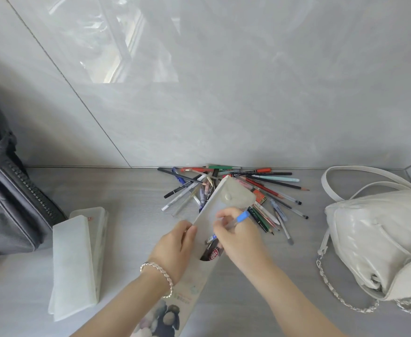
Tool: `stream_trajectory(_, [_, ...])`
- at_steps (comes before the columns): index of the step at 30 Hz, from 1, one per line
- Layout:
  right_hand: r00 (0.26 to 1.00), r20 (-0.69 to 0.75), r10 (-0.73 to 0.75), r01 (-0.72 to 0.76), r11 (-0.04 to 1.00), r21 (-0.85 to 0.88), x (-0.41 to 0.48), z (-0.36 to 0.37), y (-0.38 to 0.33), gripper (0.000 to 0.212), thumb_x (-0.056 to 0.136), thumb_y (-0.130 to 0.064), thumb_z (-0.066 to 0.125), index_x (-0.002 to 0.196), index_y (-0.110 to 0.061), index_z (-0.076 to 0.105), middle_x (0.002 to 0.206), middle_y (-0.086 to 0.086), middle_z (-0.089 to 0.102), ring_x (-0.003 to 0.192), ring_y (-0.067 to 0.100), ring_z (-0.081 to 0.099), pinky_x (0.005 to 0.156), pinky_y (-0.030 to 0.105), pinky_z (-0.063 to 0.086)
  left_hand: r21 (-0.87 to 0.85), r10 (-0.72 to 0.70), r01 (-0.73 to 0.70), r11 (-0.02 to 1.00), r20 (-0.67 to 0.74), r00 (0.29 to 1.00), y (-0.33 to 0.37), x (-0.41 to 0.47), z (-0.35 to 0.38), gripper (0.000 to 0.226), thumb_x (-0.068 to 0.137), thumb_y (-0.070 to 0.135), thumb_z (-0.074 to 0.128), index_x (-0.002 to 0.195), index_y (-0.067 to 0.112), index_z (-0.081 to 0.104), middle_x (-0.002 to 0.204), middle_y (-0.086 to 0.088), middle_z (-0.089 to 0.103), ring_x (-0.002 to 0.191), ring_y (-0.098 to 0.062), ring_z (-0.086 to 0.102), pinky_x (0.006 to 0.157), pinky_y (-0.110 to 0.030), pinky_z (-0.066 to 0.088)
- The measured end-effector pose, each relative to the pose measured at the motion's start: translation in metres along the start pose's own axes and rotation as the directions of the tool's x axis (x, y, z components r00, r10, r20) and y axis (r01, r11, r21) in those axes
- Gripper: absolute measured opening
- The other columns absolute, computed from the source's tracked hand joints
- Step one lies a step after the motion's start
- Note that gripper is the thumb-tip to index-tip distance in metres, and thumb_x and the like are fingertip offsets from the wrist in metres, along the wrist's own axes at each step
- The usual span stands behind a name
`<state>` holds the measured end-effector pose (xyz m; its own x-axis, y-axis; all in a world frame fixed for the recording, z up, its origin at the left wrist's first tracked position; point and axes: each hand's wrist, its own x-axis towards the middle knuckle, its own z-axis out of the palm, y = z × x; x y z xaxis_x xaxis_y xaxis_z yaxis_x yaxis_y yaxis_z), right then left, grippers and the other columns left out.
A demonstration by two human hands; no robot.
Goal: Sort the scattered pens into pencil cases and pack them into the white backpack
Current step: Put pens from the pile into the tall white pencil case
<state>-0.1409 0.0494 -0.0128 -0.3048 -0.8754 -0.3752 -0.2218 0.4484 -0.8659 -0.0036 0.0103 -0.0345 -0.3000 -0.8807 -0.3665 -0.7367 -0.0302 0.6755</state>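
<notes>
A heap of scattered pens and pencils (267, 188) lies on the grey floor against the wall. A grey pencil case (211, 210) with a snap flap open is tilted over the heap, and my left hand (175, 246) grips its left edge. Its mouth shows pens inside. My right hand (238, 237) pinches a clear pen with a blue cap (242, 218) and holds its tip at the mouth of the case. The white backpack (379, 239) lies on its side at the right, with a strap and a chain.
Two translucent white pencil cases (78, 259) lie stacked at the left. A dark grey bag (7, 198) with a black zip stands at the far left. A glossy grey tiled wall (223, 93) rises right behind the pen heap.
</notes>
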Motion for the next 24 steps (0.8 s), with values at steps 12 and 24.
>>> stream_trajectory(12, [0.894,-0.321,-0.313,0.233,0.936,-0.263,0.019,0.005,0.024,0.034,0.075,-0.038,0.069,0.105,-0.027,0.058,0.088,-0.007,0.062,0.073,0.014,0.061,0.066,0.014,0.045,-0.029,0.01,-0.009,1.0,0.032,0.999,0.007,-0.001,0.003,0.026,0.096,0.033,0.036,0.071,0.032,0.041,0.06,0.006,0.046,0.057,-0.006,0.042,0.054,-0.014,0.034])
stream_trajectory(24, [0.949,-0.229,-0.215,0.054,0.829,-0.557,0.085,-0.065,0.058,0.026,0.088,-0.012,0.057,0.112,-0.006,0.062,0.11,0.008,0.063,0.1,0.021,0.059,0.089,0.033,0.047,-0.118,-0.133,0.115,0.986,-0.162,0.978,0.002,0.026,-0.015,0.03,0.098,0.028,0.033,0.07,0.027,0.043,0.063,0.0,0.044,0.057,-0.012,0.039,0.053,-0.024,0.031])
